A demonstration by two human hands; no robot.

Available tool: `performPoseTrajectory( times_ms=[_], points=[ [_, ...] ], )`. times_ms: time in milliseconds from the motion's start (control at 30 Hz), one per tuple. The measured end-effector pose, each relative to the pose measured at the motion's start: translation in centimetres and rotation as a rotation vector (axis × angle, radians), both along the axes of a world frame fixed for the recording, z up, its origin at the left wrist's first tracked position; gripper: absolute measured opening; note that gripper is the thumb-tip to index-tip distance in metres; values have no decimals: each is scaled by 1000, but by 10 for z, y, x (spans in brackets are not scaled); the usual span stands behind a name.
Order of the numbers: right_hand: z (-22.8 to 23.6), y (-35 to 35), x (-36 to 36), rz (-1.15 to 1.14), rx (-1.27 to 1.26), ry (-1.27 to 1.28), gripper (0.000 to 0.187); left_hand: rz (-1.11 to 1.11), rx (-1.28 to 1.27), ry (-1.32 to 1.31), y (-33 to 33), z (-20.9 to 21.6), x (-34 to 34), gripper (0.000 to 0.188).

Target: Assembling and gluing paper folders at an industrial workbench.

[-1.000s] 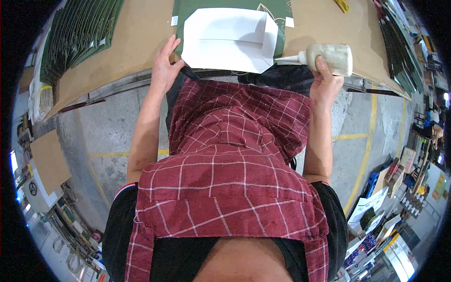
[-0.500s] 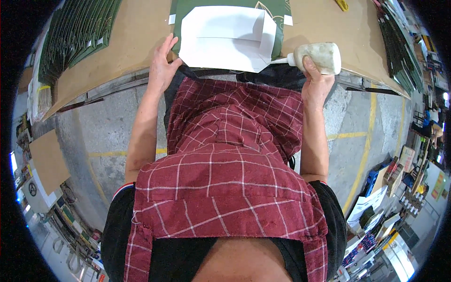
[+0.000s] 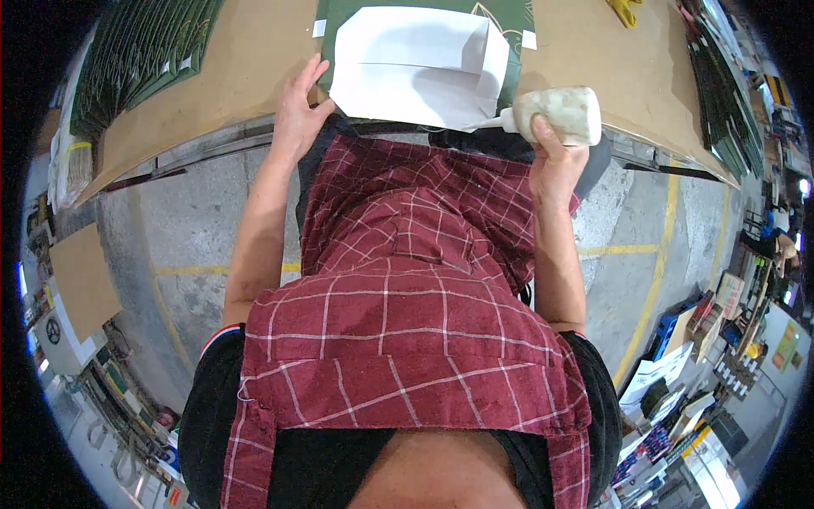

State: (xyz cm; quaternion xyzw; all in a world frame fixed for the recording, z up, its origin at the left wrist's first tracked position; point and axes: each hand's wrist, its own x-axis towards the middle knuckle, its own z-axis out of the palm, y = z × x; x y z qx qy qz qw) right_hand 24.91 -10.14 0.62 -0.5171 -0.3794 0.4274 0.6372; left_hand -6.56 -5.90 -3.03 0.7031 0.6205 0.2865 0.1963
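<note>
A green paper bag (image 3: 510, 64) lies at the table's near edge, its white folded bottom (image 3: 407, 51) facing up. My right hand (image 3: 555, 165) grips a whitish squeeze bottle (image 3: 564, 114) with a narrow nozzle, tilted nearly level. The nozzle tip is at the near right corner of the white flap; whether it touches, I cannot tell. At the bag's near left corner rests my left hand (image 3: 298, 110), fingers spread along the edge and holding nothing.
Stacks of folded green bags stand at the left (image 3: 140, 51) and the right (image 3: 721, 93) of the brown board-covered table (image 3: 242, 68). A brush (image 3: 79, 174) sits at the left edge. Something yellow (image 3: 624, 12) lies at the far right.
My right hand has moved left with the squeeze bottle, its nozzle sliding along the near edge of the white flap. My left hand stays at the bag's left corner.
</note>
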Motion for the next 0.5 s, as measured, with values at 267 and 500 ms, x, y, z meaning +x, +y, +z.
performPoseTrajectory(
  times_ms=[267,500],
  points=[
    [11,12,19,-175,71,103,38,6,-9,-37,-1,-2,-2,68],
    [0,8,17,-109,20,73,41,-24,22,-44,1,-3,-2,68]
  ],
)
